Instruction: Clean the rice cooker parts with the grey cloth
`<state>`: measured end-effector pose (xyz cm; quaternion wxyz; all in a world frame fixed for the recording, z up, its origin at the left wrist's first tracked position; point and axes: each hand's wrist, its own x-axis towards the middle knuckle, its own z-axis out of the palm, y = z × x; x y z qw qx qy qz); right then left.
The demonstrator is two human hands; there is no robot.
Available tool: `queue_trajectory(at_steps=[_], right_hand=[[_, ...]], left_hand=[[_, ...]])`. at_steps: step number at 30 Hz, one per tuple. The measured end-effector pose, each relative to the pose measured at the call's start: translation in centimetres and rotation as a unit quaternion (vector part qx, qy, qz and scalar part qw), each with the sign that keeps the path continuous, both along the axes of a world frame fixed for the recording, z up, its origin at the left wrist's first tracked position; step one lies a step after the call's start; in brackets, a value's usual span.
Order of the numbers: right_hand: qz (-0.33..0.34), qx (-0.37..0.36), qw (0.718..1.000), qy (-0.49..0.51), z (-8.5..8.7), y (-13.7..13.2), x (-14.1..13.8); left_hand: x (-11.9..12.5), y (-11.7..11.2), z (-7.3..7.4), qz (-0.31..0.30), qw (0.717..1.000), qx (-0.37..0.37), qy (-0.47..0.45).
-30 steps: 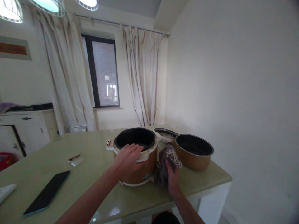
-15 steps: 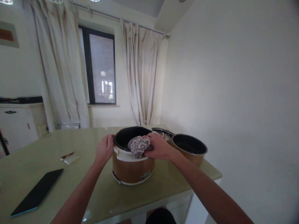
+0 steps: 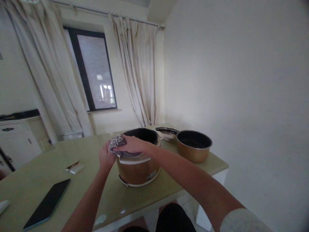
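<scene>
A rice cooker (image 3: 138, 170) with a gold-brown body, white trim and a dark hollow inside stands upright on the table in front of me. My right hand (image 3: 131, 145) is closed on a grey-and-white patterned cloth (image 3: 117, 143), pressed against the rim at the cooker's left. At that same left side, my left hand (image 3: 106, 158) grips the edge; its fingertips are partly hidden by the cloth. To the right of the cooker sits a gold inner pot (image 3: 194, 154) with a black inside. Behind lies a round lid-like part (image 3: 167, 132) with a dark inside.
The pale green glossy table (image 3: 89, 151) has its corner at the right, near the wall (image 3: 229, 96). A dark tablet-like slab (image 3: 48, 203) lies at the left front. Beyond it are small packets (image 3: 76, 168). A white cabinet (image 3: 19, 141) stands far left, with curtains (image 3: 137, 64) behind.
My right hand has carried the cloth from the cooker's front right rim to its left rim, beside my left hand. The view has tilted and shifted slightly; my left hand stays at the edge.
</scene>
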<state>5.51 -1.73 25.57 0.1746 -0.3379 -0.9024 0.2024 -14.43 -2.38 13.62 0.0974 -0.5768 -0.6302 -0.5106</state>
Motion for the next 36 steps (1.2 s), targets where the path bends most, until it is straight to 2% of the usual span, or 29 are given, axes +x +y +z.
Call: queue_trajectory(at_steps=[4, 7, 9, 11, 14, 16, 18, 21, 23, 27, 30, 33, 36], right_hand=[[0.106, 0.054, 0.992, -0.033, 0.5, 0.0, 4.3], [0.176, 0.049, 0.982, -0.043, 1.5, 0.9, 8.1], [0.169, 0.027, 0.983, -0.061, 2.1, 2.3, 10.1], [0.130, 0.034, 0.985, -0.105, 2.5, 3.9, 11.5], [0.053, 0.148, 0.970, -0.185, 2.3, 6.2, 12.1], [0.002, 0.229, 0.947, -0.227, 1.9, 7.4, 11.5], [-0.055, 0.274, 0.927, -0.248, 1.5, 8.4, 10.5], [-0.128, 0.294, 0.915, -0.245, 1.1, 9.8, 7.9], [-0.137, 0.290, 0.914, -0.249, 1.2, 10.7, 5.6], [-0.090, 0.291, 0.912, -0.276, 1.7, 11.0, 0.1], [-0.010, 0.329, 0.893, -0.308, 2.1, 9.8, -3.2], [0.080, 0.373, 0.870, -0.314, 2.3, 8.5, -4.2], [0.142, 0.408, 0.854, -0.290, 2.3, 8.2, -3.2]], left_hand=[[0.7, -0.4, 0.6, 0.008, 1.000, -0.002, -0.008], [1.2, -0.5, 0.8, 0.012, 0.999, 0.006, -0.036], [1.4, -0.4, 0.9, 0.011, 0.998, 0.010, -0.057], [1.6, -0.5, 0.9, 0.007, 0.997, 0.011, -0.074], [1.7, -0.6, 0.9, -0.001, 0.997, 0.009, -0.082], [1.8, -0.7, 0.9, 0.003, 0.997, 0.005, -0.079], [2.0, -0.9, 1.0, 0.011, 0.997, -0.001, -0.072], [2.6, -1.1, 1.1, 0.018, 0.999, -0.005, -0.051], [3.1, -1.2, 1.2, 0.020, 0.999, 0.002, -0.029], [3.6, -1.0, 1.0, 0.040, 0.999, 0.019, -0.008], [3.7, -0.9, 0.7, 0.053, 0.998, 0.042, -0.006], [3.8, -0.8, 0.6, 0.057, 0.997, 0.061, 0.005], [4.0, -0.8, 0.6, 0.061, 0.997, 0.057, -0.002]])
